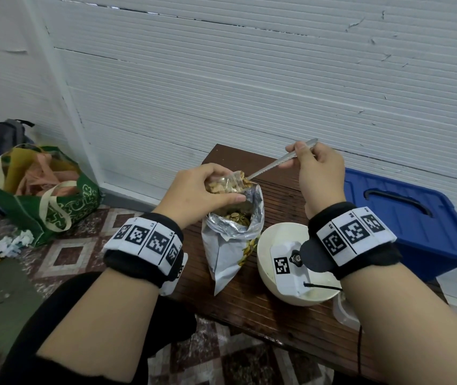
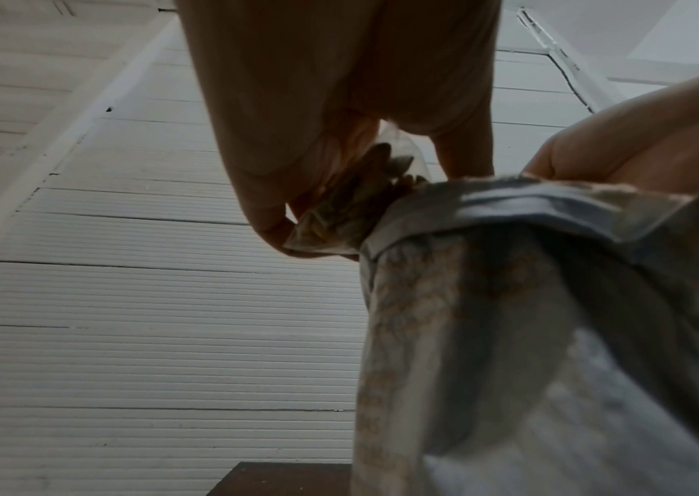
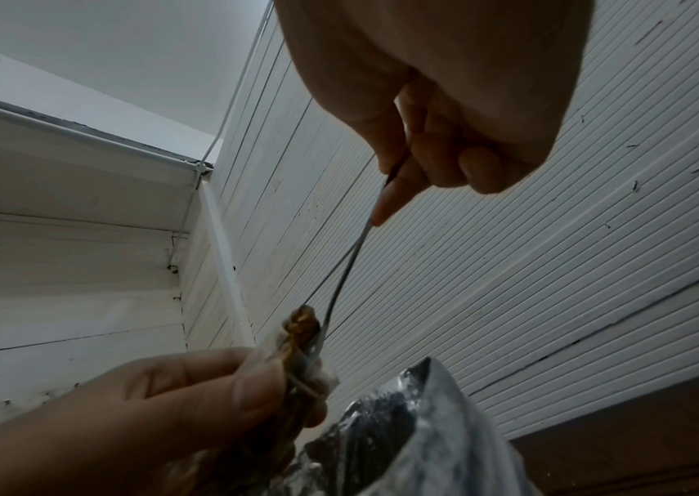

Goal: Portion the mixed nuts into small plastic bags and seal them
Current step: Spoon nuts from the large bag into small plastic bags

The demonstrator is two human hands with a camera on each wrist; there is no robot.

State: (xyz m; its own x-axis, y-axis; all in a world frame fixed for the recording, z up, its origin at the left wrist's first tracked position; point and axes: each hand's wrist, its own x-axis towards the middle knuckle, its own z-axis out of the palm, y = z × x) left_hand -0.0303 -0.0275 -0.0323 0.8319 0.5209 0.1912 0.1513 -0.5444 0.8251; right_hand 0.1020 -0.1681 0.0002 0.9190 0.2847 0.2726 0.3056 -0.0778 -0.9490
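My left hand (image 1: 205,190) grips a small clear plastic bag (image 1: 228,184) filled with nuts, held just above the open mouth of a large foil nut pouch (image 1: 231,240) that stands on the wooden table (image 1: 249,309). My right hand (image 1: 319,173) pinches the handle of a metal spoon (image 1: 274,162), and the spoon's bowl dips into the small bag's opening. In the left wrist view the small bag (image 2: 360,201) shows between the fingers, beside the pouch (image 2: 509,318). The right wrist view shows the spoon (image 3: 347,265) reaching down to the nuts (image 3: 300,322).
A white bowl (image 1: 274,243) stands right of the pouch, partly hidden by my right wrist. A blue plastic bin lid (image 1: 410,215) lies at the right. On the floor at the left sit a green tote bag (image 1: 46,195) and crumpled paper (image 1: 13,243). A white panelled wall is close behind.
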